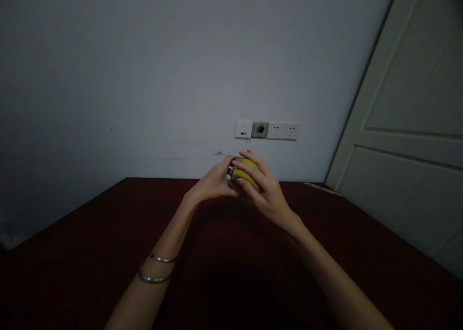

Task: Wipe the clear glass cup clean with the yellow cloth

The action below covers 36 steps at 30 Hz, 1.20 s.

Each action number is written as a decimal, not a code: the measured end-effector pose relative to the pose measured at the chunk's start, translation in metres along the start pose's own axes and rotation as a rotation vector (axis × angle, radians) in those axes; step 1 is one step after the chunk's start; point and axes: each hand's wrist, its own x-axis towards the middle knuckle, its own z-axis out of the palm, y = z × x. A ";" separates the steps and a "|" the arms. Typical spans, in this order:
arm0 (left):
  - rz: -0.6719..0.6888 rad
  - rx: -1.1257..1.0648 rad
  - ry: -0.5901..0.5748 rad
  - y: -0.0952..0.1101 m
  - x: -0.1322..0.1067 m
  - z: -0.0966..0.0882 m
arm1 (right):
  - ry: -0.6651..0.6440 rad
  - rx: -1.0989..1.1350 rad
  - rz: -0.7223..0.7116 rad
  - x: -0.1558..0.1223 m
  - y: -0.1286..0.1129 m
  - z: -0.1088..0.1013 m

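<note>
Both my hands meet above the far middle of a dark red-brown table [108,233]. My right hand [265,190] is wrapped round a small rounded yellow object [247,168], its fingers curled over the top. My left hand [213,183] closes on the left end of the same object, where a small silvery part [231,179] shows between the fingers. What the object is I cannot make out in the dim light. Two thin metal bangles [157,267] sit on my left forearm.
A pale wall stands behind the table, with a white socket strip [267,130] just above my hands. A cream panelled door [408,127] fills the right side. A thin flat item [320,187] lies at the table's far right edge.
</note>
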 end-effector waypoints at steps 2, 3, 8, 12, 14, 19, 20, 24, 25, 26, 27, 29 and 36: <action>0.005 -0.001 -0.012 0.002 0.000 0.000 | 0.013 0.017 0.006 0.000 0.000 -0.001; 0.009 0.000 -0.018 0.004 0.001 0.000 | 0.037 0.043 0.031 0.001 0.002 -0.002; 0.025 0.029 -0.066 0.014 0.003 0.000 | 0.135 0.250 0.325 0.004 0.016 -0.007; 0.002 0.046 -0.085 0.013 0.003 -0.004 | 0.134 0.139 0.215 0.003 0.007 -0.004; 0.002 0.026 -0.090 0.012 0.002 -0.005 | 0.085 0.026 0.087 0.001 0.000 -0.002; -0.012 0.026 -0.101 0.014 0.002 -0.006 | 0.073 -0.006 0.046 -0.001 0.002 -0.002; -0.010 0.033 -0.097 0.014 0.002 -0.006 | 0.094 0.024 0.073 -0.001 0.005 -0.002; 0.037 0.024 -0.082 0.012 0.003 -0.001 | 0.152 0.125 0.177 0.001 0.012 -0.002; 0.043 0.023 -0.079 0.011 0.003 0.000 | 0.148 0.117 0.177 0.001 0.012 -0.002; 0.043 0.023 -0.079 0.010 0.003 0.001 | 0.135 0.094 0.162 0.000 0.012 -0.002; 0.039 0.023 -0.083 0.009 0.003 0.002 | 0.116 0.062 0.140 0.000 0.011 -0.002; 0.025 0.028 -0.094 0.009 0.002 0.003 | 0.081 -0.005 0.095 -0.001 0.008 -0.003; 0.010 0.015 -0.138 0.012 0.002 0.003 | 0.025 -0.164 -0.060 -0.003 0.002 -0.006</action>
